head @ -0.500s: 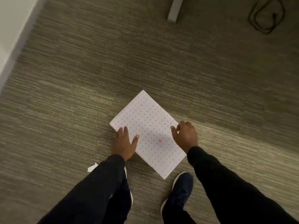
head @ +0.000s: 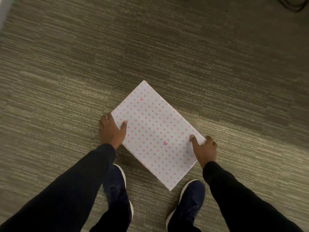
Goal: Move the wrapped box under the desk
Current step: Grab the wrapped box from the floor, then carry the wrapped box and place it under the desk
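Wrapped box (head: 155,133) gripped at opposite corners by both hands.

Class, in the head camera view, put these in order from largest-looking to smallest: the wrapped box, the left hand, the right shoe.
1. wrapped box
2. right shoe, partly covered by the leg
3. left hand
The shoe and hand are close in apparent size; that order is unsure.

a single head-worn wide-angle camera is looking steeply down from above at the carpet (head: 167,52), facing forward past both sleeves. it is sitting close over the wrapped box (head: 157,133), and no second view is sharing the scene.
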